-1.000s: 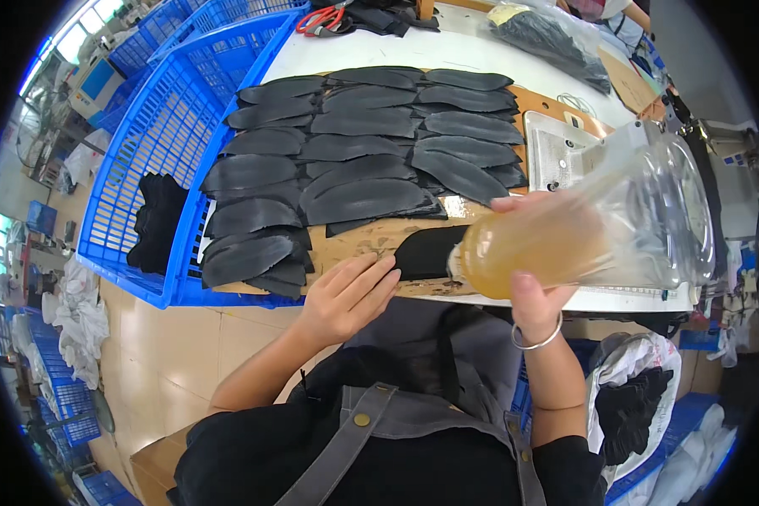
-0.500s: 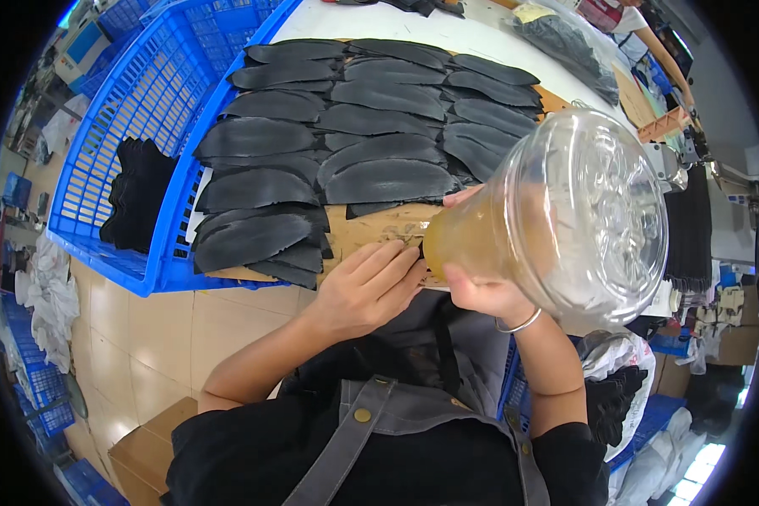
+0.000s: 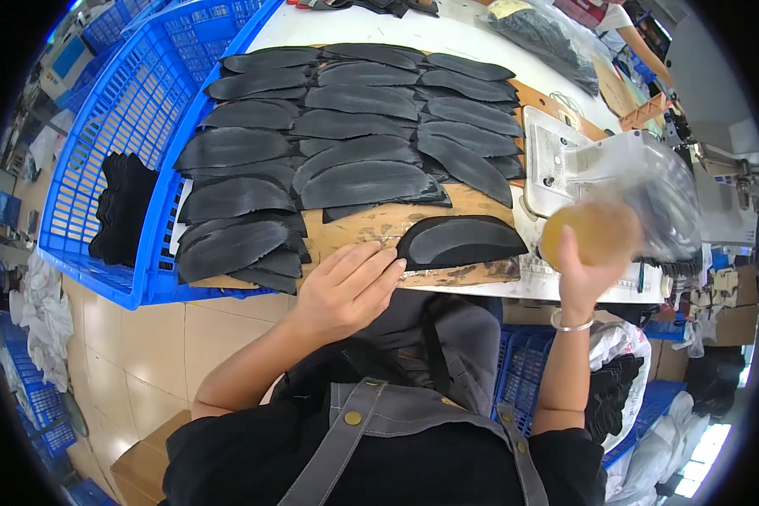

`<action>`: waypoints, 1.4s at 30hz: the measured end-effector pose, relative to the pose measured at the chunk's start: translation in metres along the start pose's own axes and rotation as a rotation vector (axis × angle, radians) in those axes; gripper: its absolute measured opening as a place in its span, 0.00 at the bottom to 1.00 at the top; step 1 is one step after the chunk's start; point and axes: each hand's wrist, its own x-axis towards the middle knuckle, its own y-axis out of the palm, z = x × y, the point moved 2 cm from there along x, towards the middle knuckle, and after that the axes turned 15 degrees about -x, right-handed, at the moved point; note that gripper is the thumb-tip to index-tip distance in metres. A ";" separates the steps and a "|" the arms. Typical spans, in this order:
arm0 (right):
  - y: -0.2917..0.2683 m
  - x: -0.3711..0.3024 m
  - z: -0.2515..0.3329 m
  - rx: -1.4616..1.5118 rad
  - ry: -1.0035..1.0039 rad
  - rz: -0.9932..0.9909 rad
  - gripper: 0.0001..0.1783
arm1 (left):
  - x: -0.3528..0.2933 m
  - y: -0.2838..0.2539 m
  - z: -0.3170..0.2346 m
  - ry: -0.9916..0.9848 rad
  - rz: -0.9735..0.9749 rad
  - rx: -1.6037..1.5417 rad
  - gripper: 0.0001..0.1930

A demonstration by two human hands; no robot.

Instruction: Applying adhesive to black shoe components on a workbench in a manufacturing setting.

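A clear plastic cup with a yellowish base is in my right hand, held over the table's right side and blurred by motion. The thumb lies along its base, and its far end blends into the things behind. My left hand rests at the board's near edge, fingers together on the left tip of a single black crescent-shaped piece. This piece has a greyer band along its middle and lies flat on a brown, worn board. Beyond it, overlapping rows of similar black crescent pieces cover the board.
A blue plastic basket stands to the left, with stacked black wavy-edged pieces inside. White sewing machine parts are at the right of the table. Someone else's arm shows at the far right, near a bagged dark bundle.
My right hand has swung the cup rightward, off the board, uncovering the single crescent piece and machine parts. My left hand stays by the piece's tip. The view has shifted slightly.
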 end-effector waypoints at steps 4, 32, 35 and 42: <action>0.000 -0.007 0.036 0.415 -0.049 0.001 0.35 | 0.002 0.000 -0.001 0.002 0.005 -0.020 0.15; -0.007 -0.033 -0.084 1.266 0.732 -0.048 0.26 | 0.109 0.048 -0.033 -0.049 0.201 -0.164 0.16; -0.007 -0.037 -0.093 1.304 0.726 -0.046 0.25 | 0.124 0.069 -0.029 -0.075 0.301 -0.144 0.21; -0.010 -0.036 -0.090 1.306 0.637 0.085 0.26 | 0.132 0.077 -0.015 -0.247 0.516 -0.236 0.20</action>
